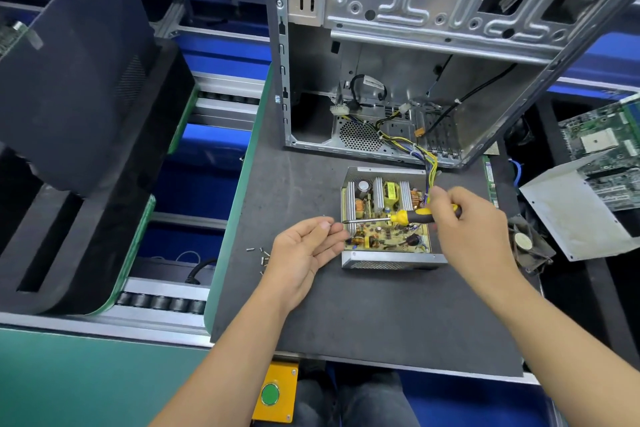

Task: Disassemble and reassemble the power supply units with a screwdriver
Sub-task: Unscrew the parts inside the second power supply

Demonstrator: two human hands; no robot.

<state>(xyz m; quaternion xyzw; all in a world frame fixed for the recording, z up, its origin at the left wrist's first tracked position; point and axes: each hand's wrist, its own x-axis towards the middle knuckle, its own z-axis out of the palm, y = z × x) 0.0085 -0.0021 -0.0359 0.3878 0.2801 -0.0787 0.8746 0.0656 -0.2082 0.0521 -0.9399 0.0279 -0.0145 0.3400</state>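
Note:
An opened power supply unit (388, 256) lies on the dark mat (346, 315), its yellow circuit board and heat sinks exposed. My right hand (464, 225) grips a yellow-and-black screwdriver (405, 217) held level over the board, shaft pointing left. My left hand (304, 250) is palm up just left of the unit, thumb and fingers pinching something small at the screwdriver's tip; what it is I cannot make out. Several loose screws (261, 255) lie on the mat left of that hand. The unit's wire bundle (427, 156) runs into the computer case (398, 80).
The open metal computer case stands behind the unit. The unit's removed metal cover (575, 215) and a fan (530, 246) lie at the right, with a motherboard (602, 149) behind them. Black foam trays (79, 135) sit on the conveyor at the left. A green button (270, 393) is below the mat.

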